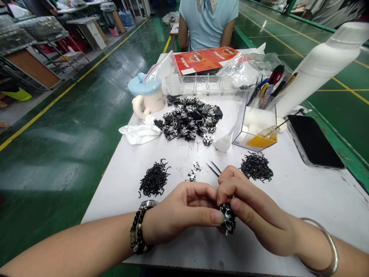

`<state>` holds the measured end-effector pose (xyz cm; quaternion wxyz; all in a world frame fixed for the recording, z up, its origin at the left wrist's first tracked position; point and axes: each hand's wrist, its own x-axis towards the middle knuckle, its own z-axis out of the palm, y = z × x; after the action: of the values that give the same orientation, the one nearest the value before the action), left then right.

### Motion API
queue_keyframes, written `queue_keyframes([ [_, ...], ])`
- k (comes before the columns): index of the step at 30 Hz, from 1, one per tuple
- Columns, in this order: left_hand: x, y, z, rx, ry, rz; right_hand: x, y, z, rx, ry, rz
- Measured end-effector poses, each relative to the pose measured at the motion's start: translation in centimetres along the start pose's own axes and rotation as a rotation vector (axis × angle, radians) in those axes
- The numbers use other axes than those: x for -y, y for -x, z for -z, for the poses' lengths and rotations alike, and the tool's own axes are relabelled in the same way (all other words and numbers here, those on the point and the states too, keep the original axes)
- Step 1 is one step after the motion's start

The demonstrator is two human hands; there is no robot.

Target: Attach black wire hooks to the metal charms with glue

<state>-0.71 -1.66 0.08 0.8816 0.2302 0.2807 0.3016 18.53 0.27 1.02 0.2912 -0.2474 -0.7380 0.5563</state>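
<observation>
Much of a black-and-silver part (227, 219) disappears behind a worker's left hand (181, 211) and right hand (259, 215), its fine detail hard to make out. Tweezers (213, 169) show only their tips, jutting beyond the right hand; the rest is hidden. A white bottle (325, 65), past the right hand, is cut off at the edge, as is the head of a person (209, 25) facing away ahead. A white table (121, 184) spreads beneath the hands over a yellow-lined green floor (95, 104). A heap of parts (190, 117) lies beyond both hands. The part sits between them, pinched by the left thumb and fingers, the right hand's fingers closed in against it.
</observation>
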Motion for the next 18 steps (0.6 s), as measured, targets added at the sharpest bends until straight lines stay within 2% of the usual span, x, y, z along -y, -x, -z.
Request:
queue_keyframes([
  [4,0.0,0.0,0.1,0.008,0.002,-0.006,-0.1,0.0,-0.1,-0.007,-0.003,-0.015],
  [10,-0.3,-0.2,0.0,0.114,0.075,0.013,0.3,-0.1,0.6,0.015,-0.021,-0.066],
  [12,-0.4,-0.2,0.0,0.128,0.099,0.05,1.1,0.1,1.8,-0.01,0.05,-0.098],
  [15,-0.7,-0.2,0.0,0.12,0.12,0.068,2.0,1.1,4.7,0.033,0.317,-0.143],
  [18,-0.9,-0.3,0.0,0.092,0.137,0.046,1.2,3.0,7.6,0.054,0.6,-0.25],
])
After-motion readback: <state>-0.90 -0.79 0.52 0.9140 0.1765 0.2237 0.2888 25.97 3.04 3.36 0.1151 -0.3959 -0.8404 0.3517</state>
